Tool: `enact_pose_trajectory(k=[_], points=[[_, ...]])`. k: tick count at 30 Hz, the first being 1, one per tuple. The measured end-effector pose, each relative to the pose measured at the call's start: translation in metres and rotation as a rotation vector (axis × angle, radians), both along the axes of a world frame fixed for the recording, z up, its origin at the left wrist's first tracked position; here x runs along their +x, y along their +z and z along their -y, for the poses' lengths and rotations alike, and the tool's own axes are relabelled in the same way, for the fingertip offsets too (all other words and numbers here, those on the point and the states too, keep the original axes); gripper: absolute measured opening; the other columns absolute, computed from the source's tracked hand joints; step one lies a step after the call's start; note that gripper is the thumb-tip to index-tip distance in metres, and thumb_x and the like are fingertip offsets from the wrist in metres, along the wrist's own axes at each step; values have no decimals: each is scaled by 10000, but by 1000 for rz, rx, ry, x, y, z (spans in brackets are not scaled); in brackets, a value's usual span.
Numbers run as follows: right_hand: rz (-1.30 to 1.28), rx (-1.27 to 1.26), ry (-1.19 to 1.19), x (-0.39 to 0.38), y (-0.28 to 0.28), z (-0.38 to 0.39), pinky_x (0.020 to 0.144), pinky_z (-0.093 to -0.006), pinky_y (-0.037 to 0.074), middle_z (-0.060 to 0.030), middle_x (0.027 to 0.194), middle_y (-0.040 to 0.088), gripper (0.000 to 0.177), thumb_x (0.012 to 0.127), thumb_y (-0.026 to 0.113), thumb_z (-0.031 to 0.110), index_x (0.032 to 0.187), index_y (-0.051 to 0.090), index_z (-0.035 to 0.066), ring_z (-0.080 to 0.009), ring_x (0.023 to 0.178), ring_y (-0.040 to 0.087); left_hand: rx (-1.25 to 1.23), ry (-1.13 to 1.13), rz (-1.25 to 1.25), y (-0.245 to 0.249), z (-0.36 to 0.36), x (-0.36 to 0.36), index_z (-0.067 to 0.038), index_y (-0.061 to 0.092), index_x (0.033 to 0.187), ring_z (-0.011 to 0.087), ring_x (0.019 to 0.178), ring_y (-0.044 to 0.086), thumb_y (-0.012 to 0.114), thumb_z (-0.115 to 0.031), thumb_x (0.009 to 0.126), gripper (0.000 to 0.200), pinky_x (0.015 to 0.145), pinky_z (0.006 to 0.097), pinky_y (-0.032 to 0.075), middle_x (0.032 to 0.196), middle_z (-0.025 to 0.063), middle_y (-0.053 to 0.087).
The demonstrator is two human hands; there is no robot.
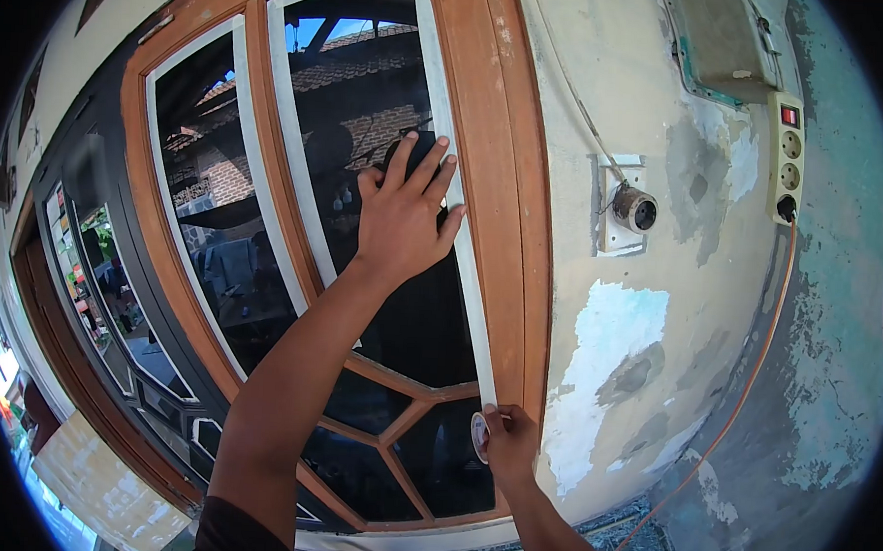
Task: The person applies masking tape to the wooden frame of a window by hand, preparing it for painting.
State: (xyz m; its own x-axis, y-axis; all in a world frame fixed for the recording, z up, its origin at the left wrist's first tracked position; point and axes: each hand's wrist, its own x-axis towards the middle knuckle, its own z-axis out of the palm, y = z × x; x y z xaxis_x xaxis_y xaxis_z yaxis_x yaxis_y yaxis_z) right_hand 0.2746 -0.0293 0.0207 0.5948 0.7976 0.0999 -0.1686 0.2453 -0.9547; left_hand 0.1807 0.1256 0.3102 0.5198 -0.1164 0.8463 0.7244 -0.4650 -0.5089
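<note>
My left hand point(405, 205) presses against the dark window pane point(341, 84), fingers spread. Its thumb and fingertips reach the white masking tape strip point(474, 311) that runs down the pane's right edge. Lower down, my right hand point(511, 444) grips a roll of masking tape point(479, 437) at the bottom end of that strip. The brown wooden window frame point(509, 200) stands just right of the strip. White tape also borders the narrower left pane point(205, 167).
On the wall right of the frame are a round socket point(634, 210) and a power strip point(787, 158) with an orange cable point(752, 378) hanging from it. The wall's paint is peeling. Black-framed panels point(101, 172) stand at the left.
</note>
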Motion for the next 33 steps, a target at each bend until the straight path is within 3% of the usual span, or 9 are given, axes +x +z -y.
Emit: enact_pose_trajectory(k=[6,12,24,33], points=[[-26,40,61,-10,16,69,470,-240,463,-39,669,627,257,1062,706,231,992,648,-10,-75,512,560,-49,5,2,-7,5,-3,-95,703,1412,301,1532,409,686,-424,988,538,1041,511,329,1619,25,555],[-68,37,61,-11,24,91,461,-246,453,-38,661,618,260,1062,712,231,981,639,-5,-76,514,563,-61,23,-4,-4,15,-4,-96,691,1428,304,1518,430,674,-426,995,545,1053,513,326,1604,28,572],[-95,-1,31,7,3,-21,449,-266,446,-49,659,622,229,1030,726,202,989,711,-23,-101,482,559,28,109,30,-19,-4,5,-96,633,1490,310,1517,415,663,-428,1000,593,1020,529,353,1647,26,514],[-101,-79,18,15,-4,-49,507,-281,476,-62,684,673,251,993,741,234,939,751,-10,-124,531,625,-21,137,1,-31,-4,3,-101,547,1571,304,1554,369,635,-484,1005,689,1003,527,356,1686,41,465]])
